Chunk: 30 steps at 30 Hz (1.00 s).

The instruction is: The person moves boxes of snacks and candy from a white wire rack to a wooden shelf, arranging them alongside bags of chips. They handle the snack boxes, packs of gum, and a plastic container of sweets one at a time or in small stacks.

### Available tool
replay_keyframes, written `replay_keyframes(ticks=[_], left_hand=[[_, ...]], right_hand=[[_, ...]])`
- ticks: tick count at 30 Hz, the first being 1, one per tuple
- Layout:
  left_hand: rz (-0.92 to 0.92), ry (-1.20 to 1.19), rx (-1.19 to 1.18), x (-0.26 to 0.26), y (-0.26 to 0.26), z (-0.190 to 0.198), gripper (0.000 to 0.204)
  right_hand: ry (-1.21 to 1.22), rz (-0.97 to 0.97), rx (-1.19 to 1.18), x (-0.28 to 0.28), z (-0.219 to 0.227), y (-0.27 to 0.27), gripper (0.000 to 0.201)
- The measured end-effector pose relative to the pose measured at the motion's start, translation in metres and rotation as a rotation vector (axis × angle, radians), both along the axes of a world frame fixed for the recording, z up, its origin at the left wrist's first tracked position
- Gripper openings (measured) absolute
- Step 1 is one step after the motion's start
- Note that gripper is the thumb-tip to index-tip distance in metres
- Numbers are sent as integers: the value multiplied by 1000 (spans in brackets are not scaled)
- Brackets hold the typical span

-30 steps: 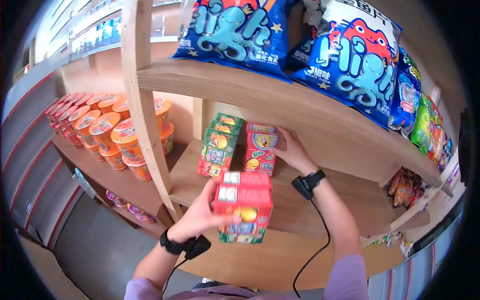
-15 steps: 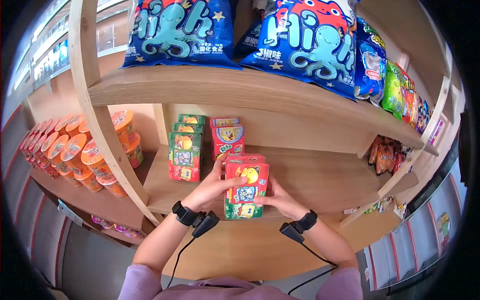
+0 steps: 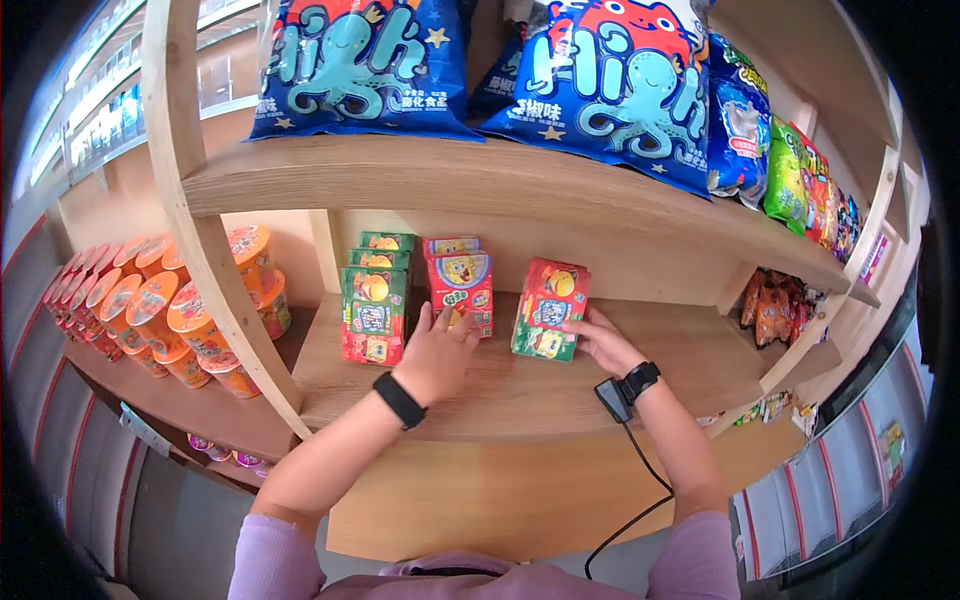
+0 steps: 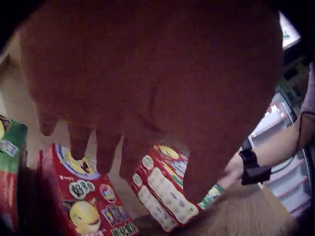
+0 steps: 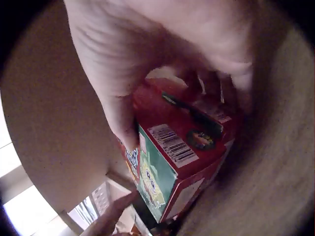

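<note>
On the middle shelf (image 3: pixel 660 375) my right hand (image 3: pixel 610 345) grips a pair of red-and-green snack boxes (image 3: pixel 550 308) standing a little tilted. The right wrist view shows my thumb (image 5: pixel 123 123) on the front of the boxes and the other fingers round the far side. My left hand (image 3: pixel 437 360) reaches in front of a row of red snack boxes (image 3: pixel 462 272) with a yellow cartoon character, its fingers extended and holding nothing. Left of these stands a row of green-and-red boxes (image 3: pixel 372 315). In the left wrist view the dark left hand (image 4: pixel 152 83) covers much of the scene.
Large blue chip bags (image 3: pixel 620 110) line the shelf above. A wooden post (image 3: pixel 215 270) stands at the left, with orange cup noodles (image 3: pixel 150 300) beyond it. Brown snack packets (image 3: pixel 775 310) sit at the far right. A cable (image 3: pixel 655 470) hangs from the right wrist.
The boxes, at first in my left hand and then between both hands, have moved up and right onto the shelf in my right hand. My left hand has let go and moved toward the red row.
</note>
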<state>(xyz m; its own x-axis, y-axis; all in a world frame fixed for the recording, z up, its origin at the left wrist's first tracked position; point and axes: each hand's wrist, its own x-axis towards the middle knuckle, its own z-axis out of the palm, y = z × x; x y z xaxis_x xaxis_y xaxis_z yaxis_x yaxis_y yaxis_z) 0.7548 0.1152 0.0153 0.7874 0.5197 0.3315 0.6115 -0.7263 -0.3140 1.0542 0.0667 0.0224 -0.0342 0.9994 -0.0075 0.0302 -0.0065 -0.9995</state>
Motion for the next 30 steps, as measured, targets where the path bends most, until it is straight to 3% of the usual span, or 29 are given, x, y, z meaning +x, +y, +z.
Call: replay_keyframes(ticks=[5,11,15,18,20,23,24,26,27,30], left_hand=[[134,40,31,13,4,-13,60],[82,9,-7,5,8,-12,66],[9,-57,-74,1,17,12,65],[51,-168,43,6,34,53,70],[209,-128,-68,13,53,77,87],[250,-106,-236,24,78,91,90],[259,-91,-308,32,98,86,110],[168,-16,-307,42,142,65,115],[89,56,-306,45,145,67,120],[66,-20,-377,49,132,78,120]], right_hand=[[111,-12,7,8,-10,22,66],[109,26,2,2,-8,24,66],[114,67,11,3,-8,25,67],[130,48,17,3,-7,22,67],[124,42,17,4,-6,18,67],[97,34,17,9,-7,9,66],[76,34,12,11,-7,5,66],[71,11,6,16,-9,-3,66],[64,0,-2,18,-8,-8,66],[78,-10,41,25,-5,-27,65]])
